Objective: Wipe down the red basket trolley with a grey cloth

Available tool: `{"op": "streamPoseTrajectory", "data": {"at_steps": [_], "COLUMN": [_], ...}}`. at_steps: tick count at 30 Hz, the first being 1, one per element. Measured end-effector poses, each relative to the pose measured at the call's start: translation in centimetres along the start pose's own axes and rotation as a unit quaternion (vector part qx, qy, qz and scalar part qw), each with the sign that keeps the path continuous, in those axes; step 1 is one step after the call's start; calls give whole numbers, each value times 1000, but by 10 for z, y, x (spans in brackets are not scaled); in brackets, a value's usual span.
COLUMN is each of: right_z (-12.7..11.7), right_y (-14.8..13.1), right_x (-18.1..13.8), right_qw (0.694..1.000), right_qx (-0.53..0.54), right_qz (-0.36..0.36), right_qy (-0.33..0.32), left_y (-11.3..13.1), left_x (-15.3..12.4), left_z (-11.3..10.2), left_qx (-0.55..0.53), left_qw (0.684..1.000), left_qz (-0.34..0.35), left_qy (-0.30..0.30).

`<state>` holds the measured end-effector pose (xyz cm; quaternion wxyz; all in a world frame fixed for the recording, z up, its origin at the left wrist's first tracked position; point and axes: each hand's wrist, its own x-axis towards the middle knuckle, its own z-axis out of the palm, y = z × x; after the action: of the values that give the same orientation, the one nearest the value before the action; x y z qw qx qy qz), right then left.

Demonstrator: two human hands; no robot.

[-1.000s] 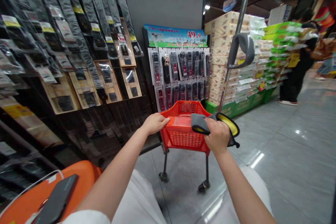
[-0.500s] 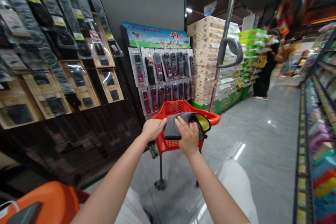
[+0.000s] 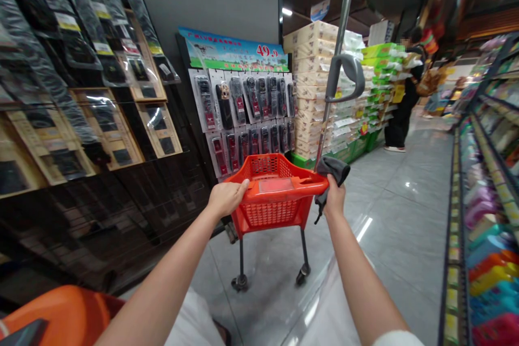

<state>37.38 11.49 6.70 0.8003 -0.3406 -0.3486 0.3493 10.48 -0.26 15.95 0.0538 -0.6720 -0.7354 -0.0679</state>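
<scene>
A small red shopping cart (image 3: pixel 270 215) with a mesh basket stands in front of me. My left hand (image 3: pixel 227 198) is closed round the left end of its red handlebar (image 3: pixel 275 186), thumb on top. At the right end of the bar, my right hand (image 3: pixel 335 198) is closed on a crumpled grey cloth (image 3: pixel 333 168). Part of the cloth hangs down beside the basket, and whether those fingers also grip the bar is hidden. The cart's far inside wall shows, but its floor is out of sight behind the handlebar.
A metal pole (image 3: pixel 343 21) with a grey loop handle rises beside the cart. Packaged belts (image 3: pixel 247 100) hang on a rack ahead, more at left. Stacked boxes (image 3: pixel 312 86) and a person in black (image 3: pixel 405 92) stand farther off. Shelves (image 3: pixel 458 216) line the right; something orange (image 3: pixel 60 308) is lower left.
The cloth, earlier held flat over the handlebar under both hands, is now bunched in my right hand at the bar's right end. My left hand stays on the bar. The view shifted slightly right.
</scene>
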Motion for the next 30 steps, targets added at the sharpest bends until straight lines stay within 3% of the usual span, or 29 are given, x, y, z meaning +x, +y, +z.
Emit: {"op": "streamPoseTrajectory", "data": {"at_steps": [3,5,9,11,14,16,18,21,24,27,30], "right_z": [5,15,45,54,50,37,22,6,4,10,14], "right_y": [1,2,9,12,11,5,-2,-8,-6,5,27], "right_x": [-54,-94,-159,-174,-166,-144,-116,-75,-42,-20,-13], "right_qw": [986,956,885,849,812,822,863,933,978,996,987], "right_qx": [-103,-199,-342,-372,-385,-377,-340,-209,-48,75,140], "right_qz": [-130,-213,-285,-329,-376,-370,-340,-282,-195,-39,73], "right_qy": [15,-33,-135,-177,-224,-213,-153,-78,-65,-19,28], "left_y": [-5,-9,-15,-17,-19,-22,-24,-26,-25,-21,-16], "left_x": [-3,-4,-7,-8,-10,-10,-10,-8,-6,-4,-1], "left_z": [-1,-2,-4,-6,-11,-14,-16,-17,-18,-19,-20], "left_qx": [-9,-24,-66,-79,-79,-76,-71,-61,-53,-45,-35], "left_qw": [1000,1000,998,997,997,997,997,997,998,998,998], "left_qz": [-13,-12,-9,-7,-3,-2,2,13,8,-6,-17], "left_qy": [4,3,-12,-15,-25,-33,-39,-43,-44,-47,-45]}}
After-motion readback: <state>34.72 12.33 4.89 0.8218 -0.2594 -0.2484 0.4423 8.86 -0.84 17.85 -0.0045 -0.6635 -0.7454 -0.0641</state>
